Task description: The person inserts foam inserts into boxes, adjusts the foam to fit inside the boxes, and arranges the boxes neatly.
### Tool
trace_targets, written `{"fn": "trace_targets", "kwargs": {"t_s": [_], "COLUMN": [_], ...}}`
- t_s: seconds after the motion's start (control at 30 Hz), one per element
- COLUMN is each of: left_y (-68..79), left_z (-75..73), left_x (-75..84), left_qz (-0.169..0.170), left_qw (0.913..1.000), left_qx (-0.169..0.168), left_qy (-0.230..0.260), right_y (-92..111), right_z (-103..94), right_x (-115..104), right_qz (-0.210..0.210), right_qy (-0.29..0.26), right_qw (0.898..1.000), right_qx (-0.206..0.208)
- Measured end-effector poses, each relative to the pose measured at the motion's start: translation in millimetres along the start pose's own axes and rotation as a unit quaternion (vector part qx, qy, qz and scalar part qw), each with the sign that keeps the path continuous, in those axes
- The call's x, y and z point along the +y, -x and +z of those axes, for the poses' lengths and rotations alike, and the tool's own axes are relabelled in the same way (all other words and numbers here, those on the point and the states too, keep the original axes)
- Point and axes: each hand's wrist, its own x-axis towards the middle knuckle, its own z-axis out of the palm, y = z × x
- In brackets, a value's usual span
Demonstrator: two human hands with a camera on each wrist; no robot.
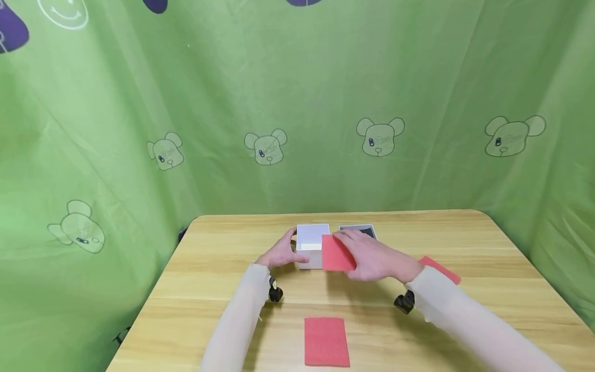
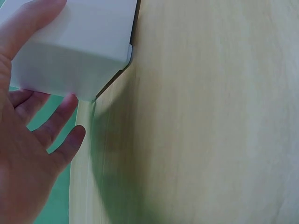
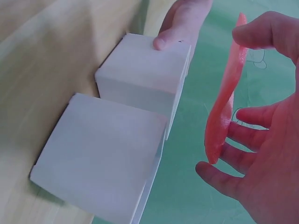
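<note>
My left hand (image 1: pixel 281 252) grips a white open-topped box (image 1: pixel 312 259) at its left side, thumb on the front face and fingers round the side wall. Between thumb and fingers of my right hand (image 1: pixel 372 256) is a folded red cloth (image 1: pixel 335 254), held above the table in front of the box's right edge. In the right wrist view the red cloth (image 3: pixel 223 98) appears edge-on, slightly bent. To the right, partly hidden behind my right hand, stands a second white box (image 1: pixel 357 227) with something dark inside.
One flat red cloth (image 1: pixel 326 342) lies near the front of the wooden table (image 1: pixel 223 243). Another red cloth (image 1: pixel 439 269) lies to the right, partly covered by my right forearm. A green curtain (image 1: pixel 321 175) with bear faces hangs behind the table.
</note>
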Motion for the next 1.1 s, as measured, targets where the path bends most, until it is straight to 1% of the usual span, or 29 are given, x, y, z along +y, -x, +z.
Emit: {"fn": "trace_targets", "kwargs": {"t_s": [0.1,0.43,0.7,0.8,0.93,1.1], "left_y": [-1.4,-0.5,0.5,0.5,1.2,2.9], "left_z": [-0.8,-0.1,-0.7,-1.1,-0.9,-0.4], "left_x": [0.4,3.2,1.4,1.1,0.9,2.0], "left_qz": [0.001,-0.002,-0.002,-0.002,-0.001,0.001], "left_qw": [1.0,1.0,0.9992,0.9989,0.9992,0.9995], "left_qx": [-0.004,-0.001,-0.011,-0.013,-0.012,-0.01], "left_qy": [-0.003,-0.002,0.038,0.044,0.037,0.029], "right_y": [-8.0,-31.9,-50.6,-57.6,-66.6,-75.7], "right_z": [-1.0,3.2,11.9,15.6,21.7,27.5], "right_x": [1.4,7.8,12.4,13.9,17.1,20.3], "right_qz": [0.003,0.021,0.032,0.042,0.053,0.058], "right_qy": [-0.005,-0.021,-0.023,-0.031,-0.041,-0.039], "right_qw": [1.0,0.999,0.998,0.997,0.996,0.996], "right_qx": [-0.002,-0.031,-0.046,-0.054,-0.063,-0.063]}}
